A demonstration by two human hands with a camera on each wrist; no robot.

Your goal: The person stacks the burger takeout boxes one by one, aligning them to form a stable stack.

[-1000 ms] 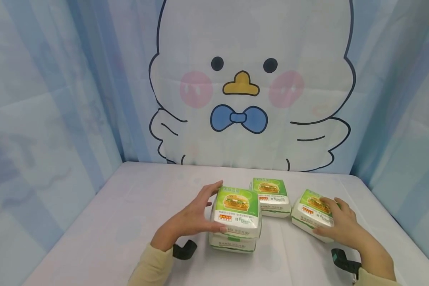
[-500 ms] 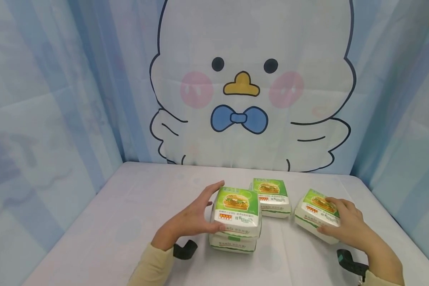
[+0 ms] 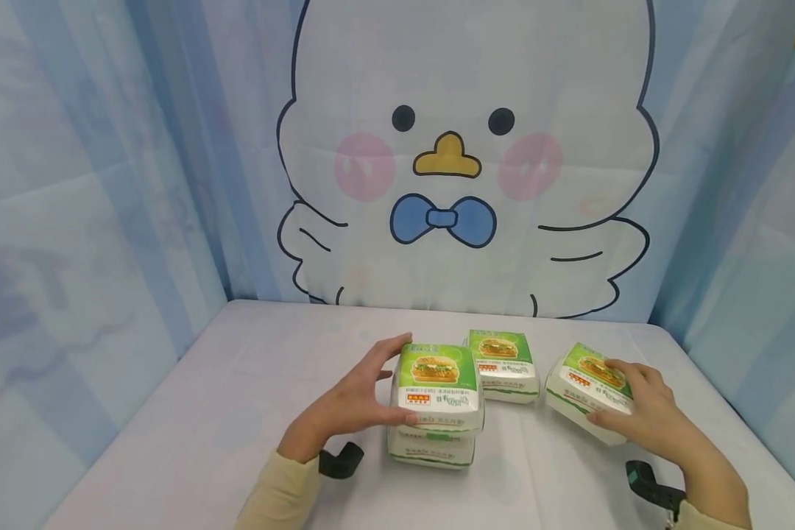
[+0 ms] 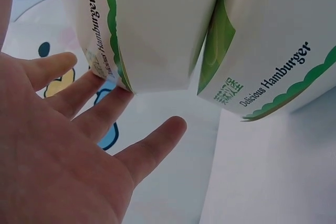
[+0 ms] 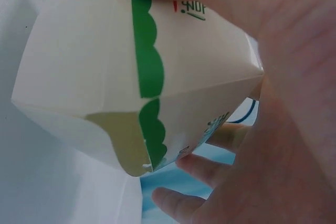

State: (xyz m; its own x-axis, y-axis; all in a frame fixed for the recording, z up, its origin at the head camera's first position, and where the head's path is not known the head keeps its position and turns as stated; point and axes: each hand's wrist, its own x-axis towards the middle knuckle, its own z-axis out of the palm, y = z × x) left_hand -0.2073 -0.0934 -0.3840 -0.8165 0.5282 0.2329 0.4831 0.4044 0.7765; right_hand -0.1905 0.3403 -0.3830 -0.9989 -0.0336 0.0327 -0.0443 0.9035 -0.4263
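Observation:
In the head view, my left hand point(image 3: 351, 401) grips the upper hamburger box point(image 3: 435, 379) of a two-box stack, thumb at the front and fingers behind. A gap shows between it and the lower hamburger box point(image 4: 278, 51) in the left wrist view, so it is at least partly raised. At the right, my right hand point(image 3: 649, 416) holds another green-and-white hamburger box point(image 3: 586, 386) across its top and near side. This box stands tilted; in the right wrist view, a side flap point(image 5: 123, 140) gapes a little at its corner.
A further hamburger box point(image 3: 503, 379) sits behind the stack, between the two held boxes. The white-covered table point(image 3: 252, 383) meets a curtain point(image 3: 464, 272) with a cartoon bird at the back. Side curtains point(image 3: 86, 221) flank the table.
The right hand has shifted right with its box, away from the back box, then raised it slightly. The left hand has lifted the upper box of the stack a little.

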